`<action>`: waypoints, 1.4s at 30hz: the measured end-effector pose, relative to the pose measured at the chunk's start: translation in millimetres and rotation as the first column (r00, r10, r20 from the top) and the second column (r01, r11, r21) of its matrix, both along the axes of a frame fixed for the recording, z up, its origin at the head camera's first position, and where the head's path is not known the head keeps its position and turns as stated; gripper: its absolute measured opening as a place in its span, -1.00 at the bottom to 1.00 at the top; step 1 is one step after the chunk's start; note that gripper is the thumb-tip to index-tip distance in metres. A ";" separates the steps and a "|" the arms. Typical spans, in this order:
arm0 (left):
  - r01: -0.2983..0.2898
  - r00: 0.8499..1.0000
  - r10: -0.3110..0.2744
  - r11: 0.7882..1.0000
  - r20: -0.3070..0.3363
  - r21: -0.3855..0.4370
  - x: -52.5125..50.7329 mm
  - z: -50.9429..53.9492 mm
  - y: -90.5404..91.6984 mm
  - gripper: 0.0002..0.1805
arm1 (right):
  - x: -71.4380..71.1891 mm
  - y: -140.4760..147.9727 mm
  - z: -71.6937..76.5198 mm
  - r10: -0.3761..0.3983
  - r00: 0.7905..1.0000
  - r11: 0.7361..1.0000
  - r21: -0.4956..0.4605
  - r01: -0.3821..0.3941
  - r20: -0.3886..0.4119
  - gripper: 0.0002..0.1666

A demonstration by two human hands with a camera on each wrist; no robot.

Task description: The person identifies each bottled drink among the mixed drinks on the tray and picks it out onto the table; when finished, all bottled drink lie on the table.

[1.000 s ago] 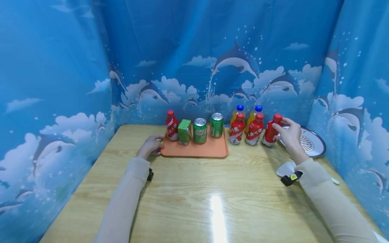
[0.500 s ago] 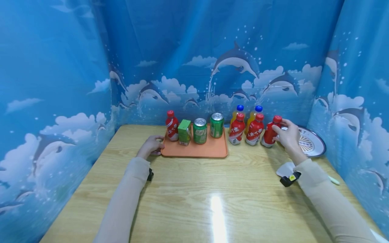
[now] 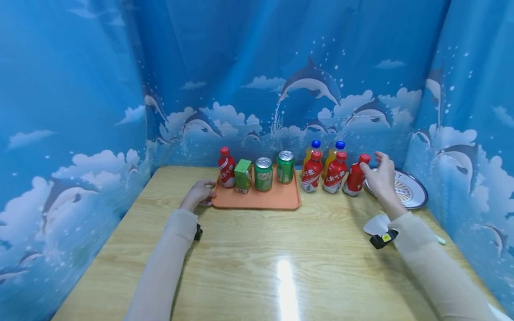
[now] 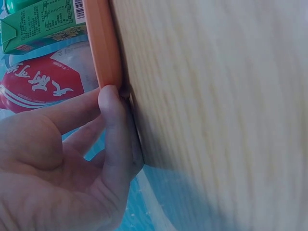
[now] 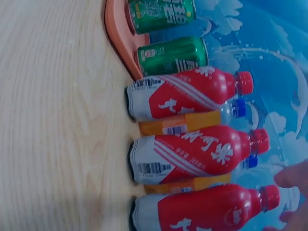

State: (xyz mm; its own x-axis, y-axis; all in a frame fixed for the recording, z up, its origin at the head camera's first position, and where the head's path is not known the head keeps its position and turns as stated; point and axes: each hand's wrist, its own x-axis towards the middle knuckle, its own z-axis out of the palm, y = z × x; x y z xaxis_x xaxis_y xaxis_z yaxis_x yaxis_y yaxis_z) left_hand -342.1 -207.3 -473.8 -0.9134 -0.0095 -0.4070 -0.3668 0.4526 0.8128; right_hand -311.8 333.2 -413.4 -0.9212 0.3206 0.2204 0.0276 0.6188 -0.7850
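My left hand (image 3: 198,194) pinches the left front corner of an orange tray (image 3: 257,204) between thumb and fingers, close up in the left wrist view. Standing on the tray are a red-capped bottle (image 3: 227,168), a green drink carton (image 3: 243,176) and two green cans (image 3: 263,174). My right hand (image 3: 381,177) is just right of the rightmost red bottle (image 3: 355,177), its fingers spread and apart from the cap in the right wrist view. Left of that bottle stand two more red bottles (image 5: 192,151), with two blue-capped orange drink bottles (image 3: 315,149) partly hidden behind.
A patterned plate (image 3: 417,189) lies behind my right hand, by the right curtain. Near my right wrist is a white spatula-like thing (image 3: 376,224), partly covered by the sleeve. A dolphin-print curtain (image 3: 225,53) encloses the wooden table (image 3: 241,258) at the back and sides.
My right hand held the rightmost red bottle, shifted it slightly left into the row, and has let go with its fingers spreading. The left hand stays on the tray corner.
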 end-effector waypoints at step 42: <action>0.003 1.000 -0.003 1.000 -0.013 -0.025 0.6 0.3 1.1 -0.32 | -43.8 -301.6 -6.2 0.468 0.880 0.724 0.605 -0.332 -0.077 -0.01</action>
